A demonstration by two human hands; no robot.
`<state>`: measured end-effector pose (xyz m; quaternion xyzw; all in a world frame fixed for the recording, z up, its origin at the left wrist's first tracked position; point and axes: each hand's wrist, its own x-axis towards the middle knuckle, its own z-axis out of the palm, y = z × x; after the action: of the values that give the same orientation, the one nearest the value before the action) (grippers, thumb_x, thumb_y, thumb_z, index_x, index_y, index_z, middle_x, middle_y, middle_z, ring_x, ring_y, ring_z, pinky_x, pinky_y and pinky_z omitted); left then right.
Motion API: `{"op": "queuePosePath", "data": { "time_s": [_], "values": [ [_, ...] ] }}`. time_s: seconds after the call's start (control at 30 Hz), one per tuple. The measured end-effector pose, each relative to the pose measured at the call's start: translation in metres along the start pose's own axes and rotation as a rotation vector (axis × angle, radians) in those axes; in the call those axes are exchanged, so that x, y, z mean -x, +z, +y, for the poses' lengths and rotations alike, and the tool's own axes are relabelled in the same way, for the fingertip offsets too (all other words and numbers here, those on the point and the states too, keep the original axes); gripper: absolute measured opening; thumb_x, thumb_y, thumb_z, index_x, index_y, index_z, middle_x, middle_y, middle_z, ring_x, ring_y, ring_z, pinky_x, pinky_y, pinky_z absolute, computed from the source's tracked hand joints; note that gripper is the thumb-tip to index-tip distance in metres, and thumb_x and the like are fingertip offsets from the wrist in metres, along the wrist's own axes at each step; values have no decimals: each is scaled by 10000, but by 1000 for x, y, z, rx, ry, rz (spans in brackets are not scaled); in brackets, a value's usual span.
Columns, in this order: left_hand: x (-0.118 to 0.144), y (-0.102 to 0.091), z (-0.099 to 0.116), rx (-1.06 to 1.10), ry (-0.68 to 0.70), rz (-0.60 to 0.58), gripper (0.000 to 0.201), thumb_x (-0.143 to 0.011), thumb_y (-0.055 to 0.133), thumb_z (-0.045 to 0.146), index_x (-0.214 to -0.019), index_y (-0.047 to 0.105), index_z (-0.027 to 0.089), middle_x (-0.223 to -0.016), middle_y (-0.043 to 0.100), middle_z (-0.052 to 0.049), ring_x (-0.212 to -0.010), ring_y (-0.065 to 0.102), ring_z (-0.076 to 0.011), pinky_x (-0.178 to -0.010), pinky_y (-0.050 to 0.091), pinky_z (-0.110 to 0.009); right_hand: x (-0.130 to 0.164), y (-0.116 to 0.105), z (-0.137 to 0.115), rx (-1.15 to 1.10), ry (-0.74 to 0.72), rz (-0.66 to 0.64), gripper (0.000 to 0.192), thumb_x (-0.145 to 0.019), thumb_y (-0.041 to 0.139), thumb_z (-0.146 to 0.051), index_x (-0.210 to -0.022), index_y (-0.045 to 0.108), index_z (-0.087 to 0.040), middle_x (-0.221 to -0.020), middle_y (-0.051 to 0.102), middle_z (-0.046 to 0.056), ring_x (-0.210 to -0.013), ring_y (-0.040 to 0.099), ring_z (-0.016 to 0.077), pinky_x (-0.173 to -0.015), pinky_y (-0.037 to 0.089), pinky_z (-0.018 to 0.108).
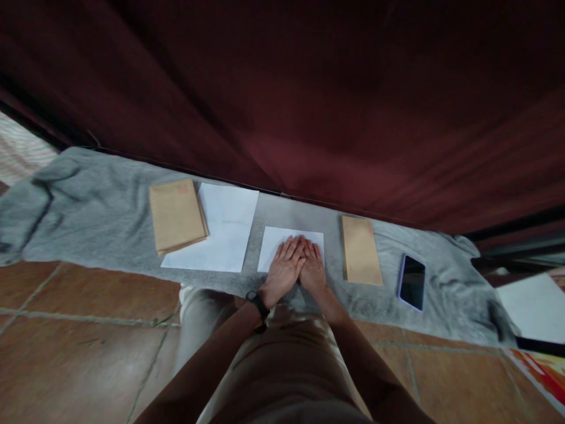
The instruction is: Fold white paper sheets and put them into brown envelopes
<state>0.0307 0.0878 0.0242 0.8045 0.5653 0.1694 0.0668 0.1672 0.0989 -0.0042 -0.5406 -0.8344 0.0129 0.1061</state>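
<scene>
Paper (282, 241), white and apparently folded to a small rectangle, is pressed flat on the grey cloth (97, 200) at the centre of the view, just beyond the knees. Both palms are laid on it side by side: the left hand (285, 268), with a dark watch (257, 303) at its wrist, is spread with fingers straight, and the right hand (312, 265) lies likewise flat and extended, the two touching along the forefingers; nothing is gripped by either. The flattened pose suggests that a crease is being pressed down or the sheet held still, though the fold itself is hidden under the hands. At nine o'clock from the hands a larger white sheet (220, 229) is spread out, and over its left edge a small stack of brown envelopes (176, 215) is laid, seemingly kept within reach. At three o'clock a single brown envelope (361, 250) lies apart from the paper; whether anything is inside it cannot be told. Farther toward three o'clock a dark-screened phone (412, 281) rests face up. The cloth is spread over a tiled floor (79, 330), and a dark red curtain (309, 88) hangs at twelve o'clock.
</scene>
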Motion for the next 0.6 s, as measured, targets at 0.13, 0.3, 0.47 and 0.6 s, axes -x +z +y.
{"op": "queuePosePath", "data": {
  "time_s": [0.13, 0.3, 0.47, 0.6],
  "values": [
    [-8, 9, -3, 15, -33, -23, 613, -1081, 307, 420, -1617, 343, 125, -1649, 412, -118, -1571, 299, -241, -1296, 246, -468, 0, 1, 1, -2, 0, 8, 604, -1029, 386, -184, -1623, 329, -91, -1678, 337, 160, -1564, 298, 285, -1277, 238, 514],
    [-13, 8, -12, -12, -67, -22, 589, -1082, 293, 397, -1593, 398, 123, -1666, 379, -106, -1587, 256, -239, -1313, 185, -474, -1, 0, -2, -6, 41, 36, 552, -1074, 313, -212, -1612, 358, -99, -1670, 366, 146, -1555, 314, 262, -1273, 241, 487],
    [-9, 8, -17, -38, -64, -40, 564, -1082, 309, 369, -1592, 406, 150, -1689, 334, -88, -1598, 219, -252, -1316, 160, -497, 2, -1, -1, -19, 55, 68, 538, -1090, 277, -234, -1600, 387, -100, -1665, 377, 145, -1551, 320, 271, -1271, 228, 500],
    [0, 5, -23, -36, -62, -47, 547, -1078, 337, 362, -1600, 401, 214, -1692, 333, -54, -1602, 202, -253, -1319, 141, -519, 7, -4, 8, -32, 85, 65, 544, -1092, 293, -263, -1608, 371, -111, -1670, 358, 160, -1557, 306, 268, -1262, 245, 518]
  ]
}}
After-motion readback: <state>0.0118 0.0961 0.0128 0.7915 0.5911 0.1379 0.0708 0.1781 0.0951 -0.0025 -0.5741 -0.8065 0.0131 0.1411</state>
